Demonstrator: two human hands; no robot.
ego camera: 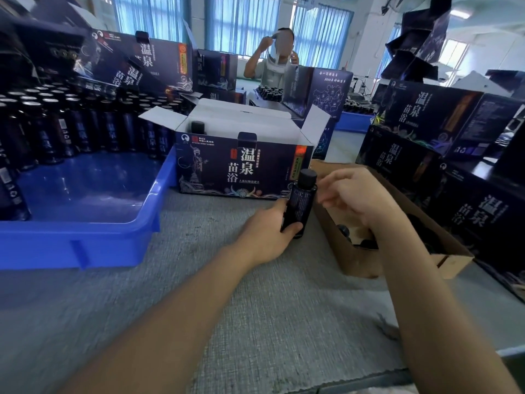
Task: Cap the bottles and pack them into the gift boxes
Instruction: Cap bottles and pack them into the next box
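My left hand (268, 231) grips a dark bottle (300, 200) round its lower body and holds it upright over the grey table. A black cap (308, 175) sits on the bottle's neck. Just right of the cap, my right hand (352, 194) hovers with relaxed, slightly spread fingers and holds nothing. Behind the bottle stands an open dark gift box (241, 169) with its white flaps up. One capped bottle (198, 127) shows inside it at the left.
A blue tray (85, 220) at the left holds several rows of dark bottles (71, 129). A brown carton (397, 240) of black caps lies under my right hand. Dark gift boxes (431, 120) are stacked at right and back left. A person (272, 61) sits across the table.
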